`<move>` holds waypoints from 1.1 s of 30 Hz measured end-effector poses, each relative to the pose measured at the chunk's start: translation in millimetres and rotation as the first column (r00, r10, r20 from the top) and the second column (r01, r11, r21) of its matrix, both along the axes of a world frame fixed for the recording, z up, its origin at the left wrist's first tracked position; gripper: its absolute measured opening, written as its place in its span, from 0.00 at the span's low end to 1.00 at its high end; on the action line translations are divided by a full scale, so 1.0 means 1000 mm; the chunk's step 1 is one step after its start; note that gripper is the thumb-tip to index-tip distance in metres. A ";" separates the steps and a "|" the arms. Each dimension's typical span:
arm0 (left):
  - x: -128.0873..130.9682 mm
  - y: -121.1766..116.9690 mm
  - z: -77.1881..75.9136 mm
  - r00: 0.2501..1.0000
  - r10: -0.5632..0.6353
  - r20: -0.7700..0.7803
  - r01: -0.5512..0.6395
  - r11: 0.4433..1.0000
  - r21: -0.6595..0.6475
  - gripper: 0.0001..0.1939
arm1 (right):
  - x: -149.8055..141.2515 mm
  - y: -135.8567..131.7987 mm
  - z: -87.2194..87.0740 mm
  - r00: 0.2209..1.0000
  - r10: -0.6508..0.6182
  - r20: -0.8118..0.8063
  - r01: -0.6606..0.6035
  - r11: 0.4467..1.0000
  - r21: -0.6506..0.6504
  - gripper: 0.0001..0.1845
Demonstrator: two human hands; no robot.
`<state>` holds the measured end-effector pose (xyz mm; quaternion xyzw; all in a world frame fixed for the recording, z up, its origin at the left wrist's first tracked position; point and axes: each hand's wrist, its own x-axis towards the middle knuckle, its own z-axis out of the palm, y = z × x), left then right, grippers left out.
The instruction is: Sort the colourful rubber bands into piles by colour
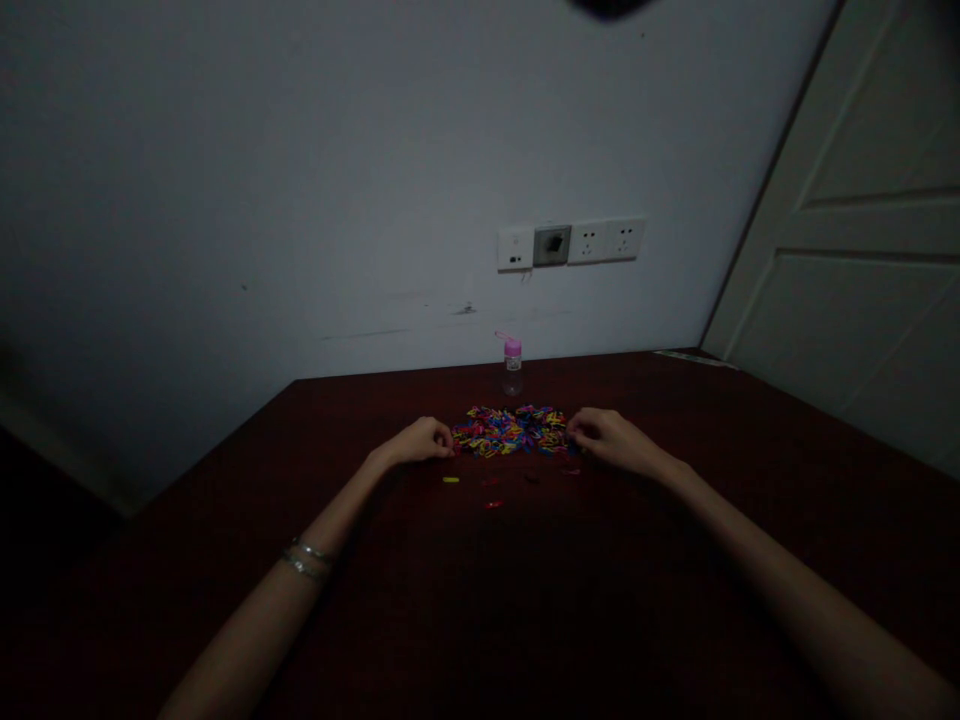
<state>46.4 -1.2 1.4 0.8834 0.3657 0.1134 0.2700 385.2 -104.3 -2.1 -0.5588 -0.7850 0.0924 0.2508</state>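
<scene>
A wide, low pile of small, elongated, many-coloured clip-like pieces (506, 432) lies on the dark red table. My left hand (426, 440) is at the pile's left edge, its fingers curled and pinched together. At the right edge my right hand (609, 438) has its thumb and fingers drawn together against the outermost pieces. Whatever sits between the fingertips of either hand is too small and dark to make out. In front of the pile lie several separate pieces, among them a yellow one (451, 480) and a red one (493, 505).
Behind the pile stands a small clear bottle (513, 376) with a pink cap and loop. The table (450, 600) meets a pale wall carrying a row of sockets (571, 244). A white panelled door (862, 260) is at the right. The room is dim.
</scene>
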 end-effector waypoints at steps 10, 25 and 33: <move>-0.001 0.000 -0.002 0.998 0.038 0.048 -0.033 0.994 -0.104 0.07 | 0.000 0.001 -0.001 1.000 0.020 0.004 -0.020 1.000 0.004 0.10; 0.069 -0.053 0.005 0.995 -0.098 0.016 0.099 0.990 -0.101 0.08 | 0.001 0.005 -0.006 1.000 0.022 -0.015 -0.022 1.000 0.011 0.10; 0.091 -0.068 -0.013 0.997 -0.070 -0.032 0.073 0.992 0.100 0.08 | -0.004 0.001 -0.002 1.000 0.027 -0.008 -0.027 0.999 0.019 0.10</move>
